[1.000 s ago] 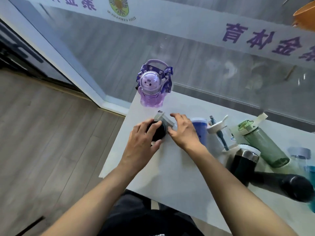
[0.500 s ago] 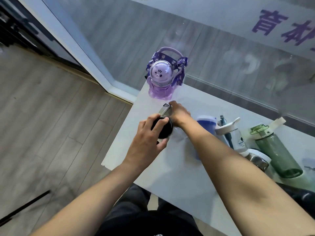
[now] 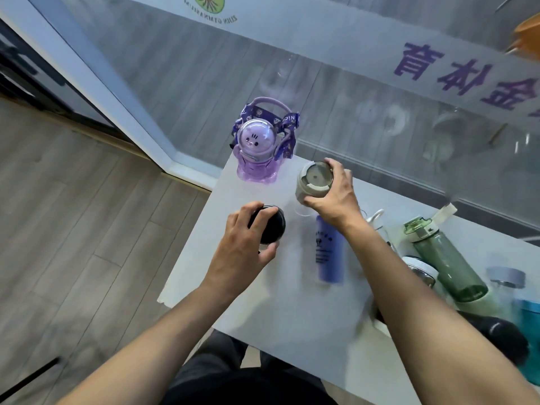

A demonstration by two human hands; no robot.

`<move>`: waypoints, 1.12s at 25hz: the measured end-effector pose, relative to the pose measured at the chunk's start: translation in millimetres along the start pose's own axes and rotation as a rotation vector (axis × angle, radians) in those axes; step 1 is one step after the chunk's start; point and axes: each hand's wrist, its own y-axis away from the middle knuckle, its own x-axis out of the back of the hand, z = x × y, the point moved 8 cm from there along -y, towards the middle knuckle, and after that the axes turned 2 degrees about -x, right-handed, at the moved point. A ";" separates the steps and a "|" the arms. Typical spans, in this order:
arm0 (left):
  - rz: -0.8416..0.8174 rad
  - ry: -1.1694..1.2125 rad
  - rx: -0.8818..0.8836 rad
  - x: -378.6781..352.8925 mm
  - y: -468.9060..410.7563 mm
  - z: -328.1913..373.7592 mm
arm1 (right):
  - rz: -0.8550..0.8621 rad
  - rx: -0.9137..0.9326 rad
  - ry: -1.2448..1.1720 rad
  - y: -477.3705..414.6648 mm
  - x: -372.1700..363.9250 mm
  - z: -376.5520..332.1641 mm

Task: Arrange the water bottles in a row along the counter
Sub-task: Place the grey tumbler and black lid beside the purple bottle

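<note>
A purple cartoon bottle with a strap stands upright at the far left corner of the white counter. My left hand grips the top of a black bottle standing near the left edge. My right hand holds a grey-lidded bottle upright, just right of the purple one. A blue bottle lies flat between my forearms. To the right lie a white-capped bottle, a green bottle, a steel-rimmed bottle, a black bottle and a teal one.
A glass wall with purple lettering runs right behind the counter. Wooden floor lies to the left, beyond the counter's left edge. My dark trousers show below the near edge.
My right hand has left the black bottle and now holds a grey-lidded bottle farther back, beside the purple one. My left hand stays on the black bottle.
</note>
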 end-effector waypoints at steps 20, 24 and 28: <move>-0.042 0.004 -0.022 -3.3 -4.0 -2.5 | 0.107 0.027 0.025 -42.2 14.3 -5.2; -0.043 0.002 -0.028 -2.6 -3.8 -5.6 | 0.136 0.010 0.024 -38.6 16.1 -5.6; -0.051 0.019 -0.021 -1.6 -0.8 -6.8 | 0.154 -0.001 0.033 -37.0 15.3 -4.3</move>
